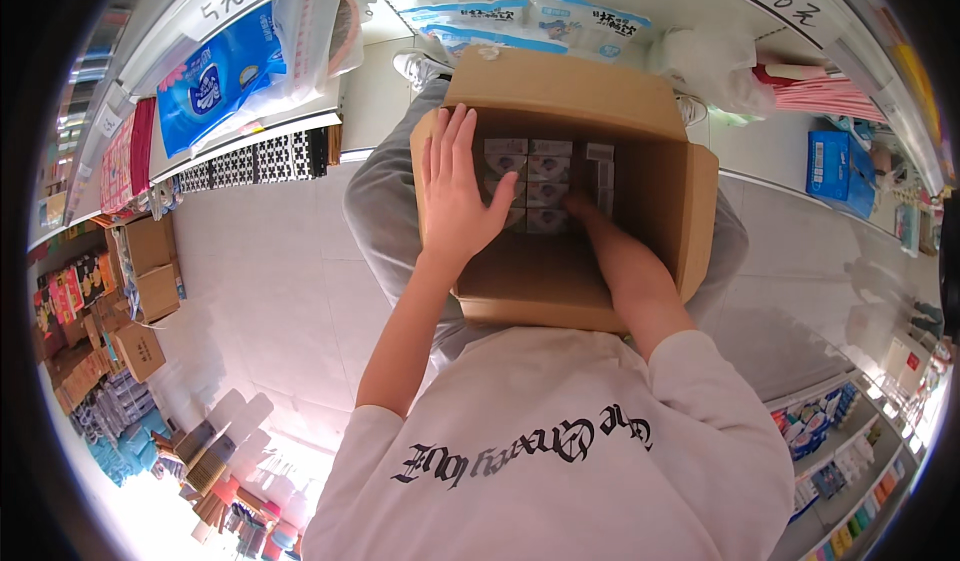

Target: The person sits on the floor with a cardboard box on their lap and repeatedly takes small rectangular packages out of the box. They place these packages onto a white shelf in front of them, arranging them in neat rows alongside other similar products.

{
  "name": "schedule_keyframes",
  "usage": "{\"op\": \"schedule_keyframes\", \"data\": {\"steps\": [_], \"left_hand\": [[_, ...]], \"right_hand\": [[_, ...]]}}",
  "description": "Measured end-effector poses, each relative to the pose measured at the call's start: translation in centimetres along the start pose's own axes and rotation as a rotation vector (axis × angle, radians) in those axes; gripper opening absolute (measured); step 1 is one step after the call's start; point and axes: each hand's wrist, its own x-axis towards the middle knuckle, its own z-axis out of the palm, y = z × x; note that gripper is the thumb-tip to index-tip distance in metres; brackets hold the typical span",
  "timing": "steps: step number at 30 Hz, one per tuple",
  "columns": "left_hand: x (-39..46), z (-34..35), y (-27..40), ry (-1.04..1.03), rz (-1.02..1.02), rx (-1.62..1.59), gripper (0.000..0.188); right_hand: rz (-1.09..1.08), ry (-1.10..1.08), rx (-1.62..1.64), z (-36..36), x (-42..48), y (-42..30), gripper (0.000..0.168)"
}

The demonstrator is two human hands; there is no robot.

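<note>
An open cardboard box (570,88) stands between the person's knees, its flaps folded outward. My left hand (461,193) lies at the left edge of the box, palm down with the fingers straight and the thumb apart, holding nothing. My right hand (579,207) reaches deep inside, beside small printed cartons (547,193) stacked in rows at the far side of the box. Shadow and the forearm hide its fingers, so whether it grips a carton cannot be told. A narrow column of cartons (604,175) stands just right of that hand.
Shelves with price tags curve around the front. Blue-and-white plastic packs (589,21) lie beyond the box. A blue tissue pack (221,81) is at the upper left, a blue box (840,171) at the right. Cardboard boxes (154,268) stand on the left; a stocked shelf (840,448) is lower right.
</note>
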Motion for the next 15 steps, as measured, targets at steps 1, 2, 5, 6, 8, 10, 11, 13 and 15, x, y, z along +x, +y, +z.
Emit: {"op": "schedule_keyframes", "data": {"steps": [1, 2, 5, 6, 8, 10, 11, 13, 15], "left_hand": [[1.0, 0.3, 0.0, -0.034, 0.029, -0.005, 0.079], [0.6, 0.2, 0.0, -0.035, 0.007, 0.013, 0.079], [-1.9, -0.5, 0.2, 0.016, -0.089, 0.085, 0.079], [-1.9, -0.3, 0.0, 0.017, -0.081, 0.08, 0.079], [-1.5, -0.2, 0.0, -0.004, -0.084, 0.068, 0.08], [-0.9, -0.2, 0.2, -0.031, -0.075, 0.057, 0.08], [-0.7, -0.3, 0.4, -0.048, -0.073, 0.053, 0.08], [-0.4, -0.4, 0.7, -0.072, -0.058, 0.051, 0.08], [-0.5, -0.3, 0.4, -0.081, -0.042, 0.056, 0.08]], "right_hand": [[0.138, -0.033, -0.019, 0.2, 0.8, 1.4, 0.038], [0.002, 0.067, -0.21, 0.7, 0.1, 0.5, 0.036], [-0.171, 0.079, -0.546, 0.4, -7.6, -7.5, 0.026], [-0.193, 0.082, -0.644, -0.6, -9.9, -9.7, 0.024], [-0.211, 0.085, -0.786, -2.9, -13.4, -14.2, 0.024], [-0.224, 0.081, -0.911, -4.6, -14.7, -16.5, 0.025], [-0.154, 0.209, -0.868, -4.9, -14.7, -17.2, 0.023], [-0.022, 0.452, -0.776, -5.2, -14.7, -18.6, 0.02], [-0.008, 0.673, -0.75, -5.8, -15.4, -20.2, 0.019]]}}
